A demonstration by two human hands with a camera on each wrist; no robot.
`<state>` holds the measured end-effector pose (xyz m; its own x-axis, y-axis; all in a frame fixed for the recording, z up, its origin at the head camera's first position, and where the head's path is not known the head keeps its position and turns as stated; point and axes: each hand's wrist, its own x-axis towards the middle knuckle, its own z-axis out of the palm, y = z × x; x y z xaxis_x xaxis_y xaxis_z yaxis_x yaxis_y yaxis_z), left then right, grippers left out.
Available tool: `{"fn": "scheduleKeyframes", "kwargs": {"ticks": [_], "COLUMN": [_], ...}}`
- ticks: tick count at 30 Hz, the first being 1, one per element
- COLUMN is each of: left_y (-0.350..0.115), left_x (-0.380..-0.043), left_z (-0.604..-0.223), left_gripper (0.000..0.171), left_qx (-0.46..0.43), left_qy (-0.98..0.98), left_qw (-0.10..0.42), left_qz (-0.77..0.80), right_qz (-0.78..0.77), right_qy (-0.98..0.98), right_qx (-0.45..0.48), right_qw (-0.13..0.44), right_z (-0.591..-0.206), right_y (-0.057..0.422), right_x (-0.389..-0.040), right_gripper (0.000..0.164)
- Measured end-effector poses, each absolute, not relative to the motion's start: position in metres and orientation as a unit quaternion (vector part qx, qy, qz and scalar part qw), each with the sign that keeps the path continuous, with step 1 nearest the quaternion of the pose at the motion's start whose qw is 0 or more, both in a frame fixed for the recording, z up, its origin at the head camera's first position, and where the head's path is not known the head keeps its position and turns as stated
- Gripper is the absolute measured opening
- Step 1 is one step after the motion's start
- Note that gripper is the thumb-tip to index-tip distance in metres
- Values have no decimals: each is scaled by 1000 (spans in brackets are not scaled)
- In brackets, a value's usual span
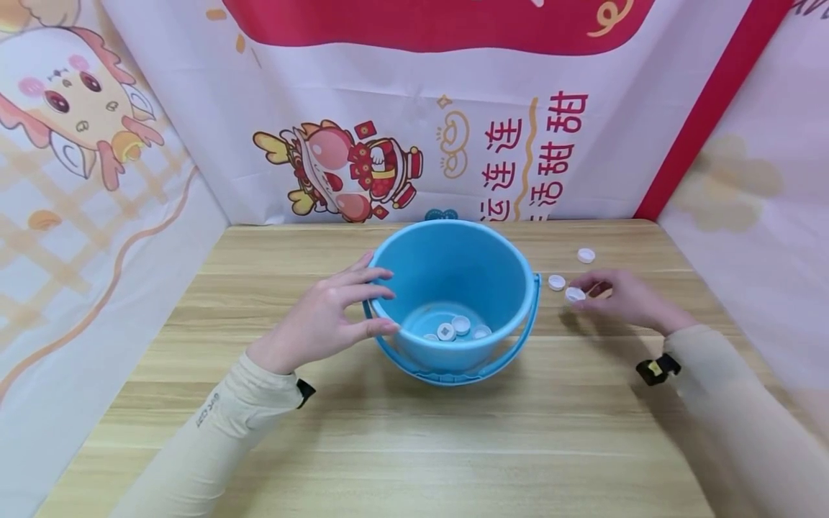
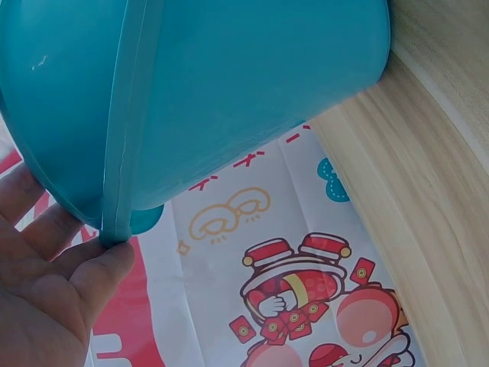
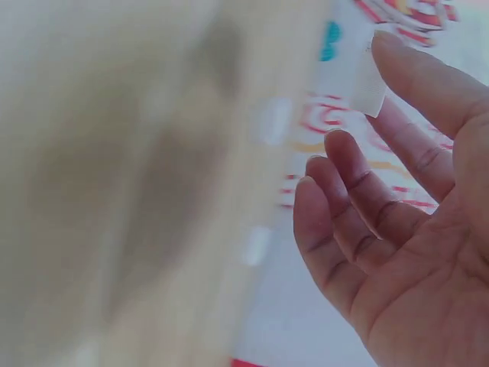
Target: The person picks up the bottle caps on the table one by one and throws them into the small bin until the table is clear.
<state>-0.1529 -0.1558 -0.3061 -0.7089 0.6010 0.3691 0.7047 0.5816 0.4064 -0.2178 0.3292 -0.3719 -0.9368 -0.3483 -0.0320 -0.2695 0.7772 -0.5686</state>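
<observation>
A blue bucket [image 1: 453,288] stands on the wooden table, its handle [image 1: 447,377] hanging down on the near side. Several white bottle caps [image 1: 460,325] lie on its bottom. My left hand [image 1: 333,309] grips the bucket's left rim, fingers over the edge; in the left wrist view the fingers [image 2: 103,275] and thumb are at the rim and handle. To the right of the bucket, my right hand [image 1: 615,295] pinches a white bottle cap [image 1: 575,294] between thumb and index finger. In the right wrist view that cap [image 3: 370,88] shows its ridged side, while the other fingers curl loosely.
Two more white caps lie on the table right of the bucket, one cap [image 1: 556,283] beside my right hand and another cap [image 1: 586,255] farther back. Printed cloth [image 1: 388,86] walls the table [image 1: 401,460] at the back and both sides.
</observation>
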Motion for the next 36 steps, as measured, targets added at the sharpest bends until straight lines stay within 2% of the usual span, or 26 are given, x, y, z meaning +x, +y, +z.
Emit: {"fn": "scheduleKeyframes", "kwargs": {"ticks": [14, 26, 36], "left_y": [-156, -156, -156], "left_x": [-152, -153, -152], "left_z": [-306, -306, -306], "left_gripper": [49, 49, 48], "left_qx": [-366, -360, -356], "left_qy": [-884, -886, -886], "left_qw": [93, 84, 84], "left_qz": [-274, -282, -284], "right_qz": [-249, -258, -245], "right_qy": [950, 933, 920], "right_qx": [-186, -248, -304], "right_qw": [-18, -26, -42], "right_z": [-283, -221, -194], "right_y": [291, 235, 188], "right_x": [-205, -196, -192], "right_gripper": [43, 45, 44]}}
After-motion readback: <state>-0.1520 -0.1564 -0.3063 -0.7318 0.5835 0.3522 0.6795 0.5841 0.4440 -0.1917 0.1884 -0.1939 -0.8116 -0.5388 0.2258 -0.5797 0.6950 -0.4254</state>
